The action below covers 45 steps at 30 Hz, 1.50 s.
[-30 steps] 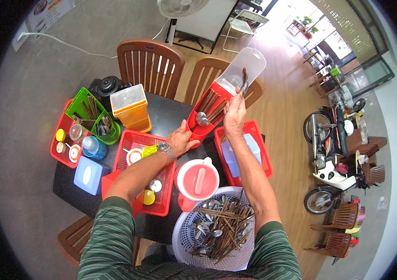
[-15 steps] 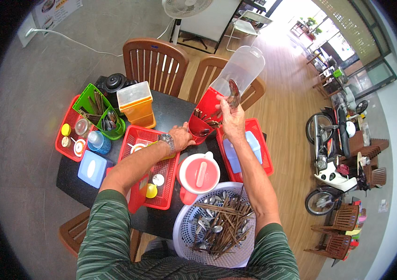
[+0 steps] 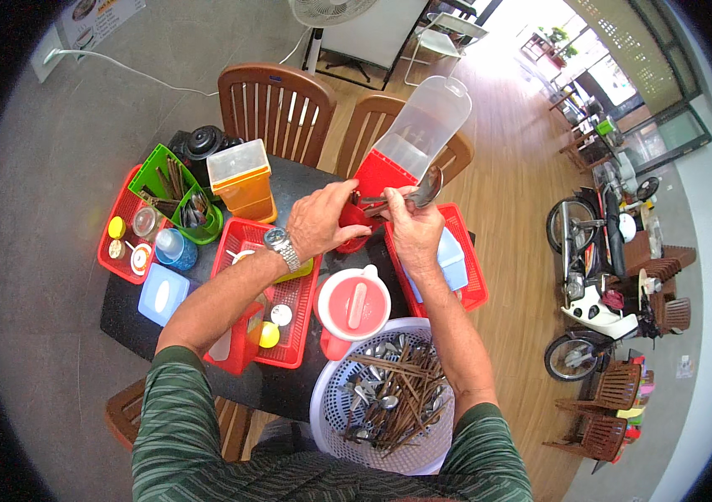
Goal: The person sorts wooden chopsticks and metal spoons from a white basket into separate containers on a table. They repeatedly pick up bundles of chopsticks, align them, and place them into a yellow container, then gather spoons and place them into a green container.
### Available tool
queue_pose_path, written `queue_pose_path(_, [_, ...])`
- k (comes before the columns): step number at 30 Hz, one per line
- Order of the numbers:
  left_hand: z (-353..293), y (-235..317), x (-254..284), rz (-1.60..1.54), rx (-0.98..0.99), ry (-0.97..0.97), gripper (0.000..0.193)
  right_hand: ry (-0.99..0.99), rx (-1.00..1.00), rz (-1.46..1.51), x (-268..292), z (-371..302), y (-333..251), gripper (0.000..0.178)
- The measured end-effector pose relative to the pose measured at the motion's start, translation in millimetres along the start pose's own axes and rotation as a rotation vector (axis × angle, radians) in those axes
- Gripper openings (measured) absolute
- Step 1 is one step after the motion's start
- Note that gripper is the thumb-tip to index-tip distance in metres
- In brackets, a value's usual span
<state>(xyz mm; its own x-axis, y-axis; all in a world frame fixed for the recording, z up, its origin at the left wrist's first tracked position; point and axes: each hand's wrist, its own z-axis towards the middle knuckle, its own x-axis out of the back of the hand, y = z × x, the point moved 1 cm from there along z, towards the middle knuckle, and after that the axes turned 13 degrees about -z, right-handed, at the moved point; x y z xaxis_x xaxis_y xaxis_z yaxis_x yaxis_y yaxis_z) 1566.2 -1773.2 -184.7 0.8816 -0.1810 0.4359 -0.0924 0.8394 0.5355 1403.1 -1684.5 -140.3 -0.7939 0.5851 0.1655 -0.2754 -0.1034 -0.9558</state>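
A red cutlery holder (image 3: 354, 215) with dark chopsticks in it stands at the far side of the table. Its tall clear lid (image 3: 427, 121) is tipped back behind it. My left hand (image 3: 322, 222) reaches over the holder's mouth, thumb and fingers apart and touching it; they hide part of the chopsticks. In my right hand (image 3: 414, 230) are several metal spoons (image 3: 427, 188), pinched by the handles just right of the holder, bowls pointing up and away. Nearer to me, a pale purple colander (image 3: 327, 402) holds loose chopsticks (image 3: 410, 385) and spoons.
A red-lidded pitcher (image 3: 356, 305) stands between the colander and the holder. Red baskets (image 3: 289, 339) flank it, the right one under a light blue box (image 3: 450, 263). Farther left are an orange container (image 3: 243, 184) and a green cutlery holder (image 3: 155, 171). Wooden chairs (image 3: 276, 109) stand behind.
My left hand has risen from the holder's base to its mouth, fingers spreading. My right hand has come slightly lower and nearer, turning the spoons to lie more level.
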Motion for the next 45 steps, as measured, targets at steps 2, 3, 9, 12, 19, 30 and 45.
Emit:
queue_pose_path(2, [4, 6, -4, -0.009, -0.092, -0.036, 0.067, -0.022, -0.045, 0.059, -10, -6, 4, 0.010])
queue_pose_path(3, [2, 8, -7, -0.015, -0.066, -0.093, 0.063, -0.069, -0.081, 0.098, -14, -8, 6, 0.011])
queue_pose_path(9, [-16, -4, -18, -0.213, 0.131, -0.248, 0.027, -0.125, -0.029, 0.068, -18, -15, -7, 0.022])
queue_pose_path(12, [-19, -13, -16, -0.320, 0.176, -0.341, 0.024, -0.005, 0.036, 0.078, -4, -13, -27, 0.034])
queue_pose_path(19, [-22, -27, -12, -0.269, 0.185, -0.429, 0.038, -0.238, 0.010, -0.370, 9, -3, -38, 0.023])
queue_pose_path(30, [11, 4, 57, -0.205, 0.430, -0.055, 0.036, -0.350, 0.142, -0.806, -21, -5, 28, 0.030])
queue_pose_path(45, [-88, 137, 69, -0.637, 0.397, 0.364, 0.010, 0.008, 0.043, -0.685, 84, -67, -78, 0.026])
